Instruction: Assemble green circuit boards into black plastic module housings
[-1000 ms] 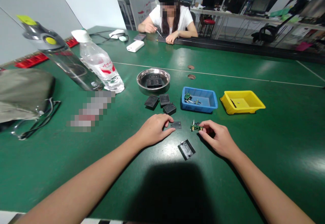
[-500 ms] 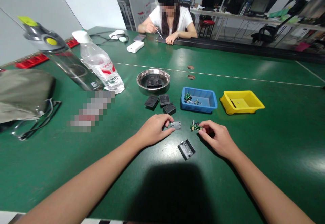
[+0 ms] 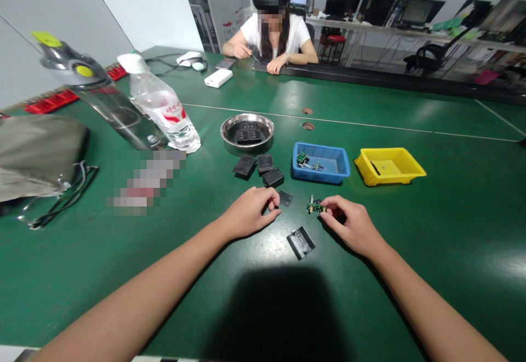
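My left hand (image 3: 250,212) pinches a small dark flat cover piece (image 3: 284,198) by its edge, tilted just above the green table. My right hand (image 3: 349,223) pinches a small green circuit board (image 3: 315,206) with metal pins, held low over the table. Between my hands, nearer to me, a black open case half (image 3: 301,242) lies flat. Three black square modules (image 3: 263,165) sit just beyond my left hand.
A steel bowl (image 3: 247,124) holds more black modules. A blue tray (image 3: 321,161) with small boards and a yellow tray (image 3: 388,166) stand to the right. Two bottles (image 3: 162,105) and a grey bag (image 3: 36,154) are at left. A person works across the table (image 3: 452,225).
My left hand has lifted and tilted the flat cover piece, which lay level on the table before. The right hand has hardly moved.
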Demonstrator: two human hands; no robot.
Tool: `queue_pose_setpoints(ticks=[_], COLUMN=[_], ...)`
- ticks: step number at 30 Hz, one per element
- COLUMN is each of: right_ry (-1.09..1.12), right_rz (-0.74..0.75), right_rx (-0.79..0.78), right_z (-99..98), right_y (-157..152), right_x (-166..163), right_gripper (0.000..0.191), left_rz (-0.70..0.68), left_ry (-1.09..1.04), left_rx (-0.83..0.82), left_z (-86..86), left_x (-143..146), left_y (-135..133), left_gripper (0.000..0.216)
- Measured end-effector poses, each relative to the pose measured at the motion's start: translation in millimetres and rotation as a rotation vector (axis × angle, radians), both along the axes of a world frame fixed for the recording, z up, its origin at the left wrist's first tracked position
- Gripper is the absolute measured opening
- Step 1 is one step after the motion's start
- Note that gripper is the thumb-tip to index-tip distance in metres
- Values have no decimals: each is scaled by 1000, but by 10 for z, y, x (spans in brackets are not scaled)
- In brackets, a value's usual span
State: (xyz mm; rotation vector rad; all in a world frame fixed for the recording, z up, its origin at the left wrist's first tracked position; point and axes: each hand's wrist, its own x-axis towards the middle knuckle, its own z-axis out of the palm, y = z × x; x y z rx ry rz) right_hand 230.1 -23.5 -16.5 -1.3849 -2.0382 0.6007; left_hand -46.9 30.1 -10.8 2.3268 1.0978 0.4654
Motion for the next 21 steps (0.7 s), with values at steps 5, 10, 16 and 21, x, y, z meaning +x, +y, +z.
queue_pose_setpoints(ticks=[5, 10, 16, 21], right_ry=[6, 16, 35, 37], right_rz=[-5, -18, -48, -86], right_rx=[-9, 2, 15, 54], right_z=[8, 13, -10, -50], right_y=[2, 6, 22, 31], right_x=[-5, -21, -47, -54], right_gripper=[12, 11, 11, 10], left_rz=[-5, -58, -106, -73], left_ry=[23, 14, -3, 21], left_rx=[58, 174, 222, 201], left_z=[1, -9, -22, -24], left_x=[2, -1, 10, 18], left_y=[-8, -24, -19, -19], left_gripper=[18, 31, 27, 27])
